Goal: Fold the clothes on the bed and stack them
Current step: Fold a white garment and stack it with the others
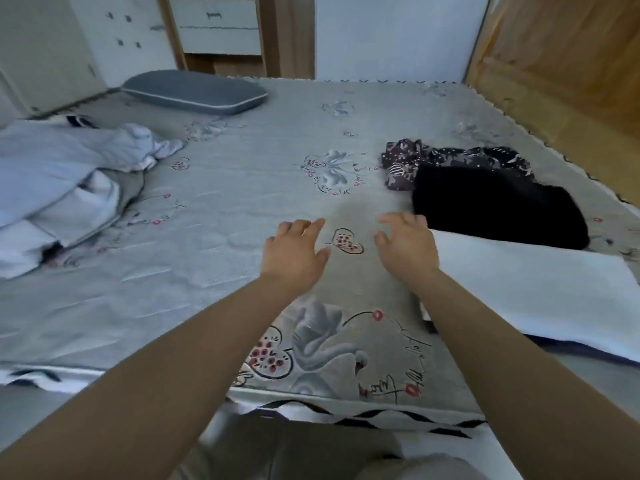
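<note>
Two bare hands extend over the middle of the frame. The left hand point(294, 249) and the right hand point(407, 242) both hover palm-down with fingers spread and loosely bent, gripping nothing; a printed heart motif shows between them.

Garment count at right of frame: three. One folded white cloth point(533, 292) lies at lower right, its near end reaching past the bed edge. One black folded garment point(498, 206) lies just beyond it, touching or overlapping its far edge. One dark patterned crumpled garment point(446, 159) lies behind the black one, partly covered by it.

Other items: one pale blue and white rumpled quilt point(59, 185) at left of frame; one flat grey pillow with light piping point(195, 91) at upper left.

Surface: one grey bed cover printed with flowers, hearts and script point(242, 188), with a black-and-white zigzag border along the near edge.

Room: one white drawer unit in a wooden frame point(218, 26) at top centre; wooden panelling point(561, 46) at upper right; white wall between them.
</note>
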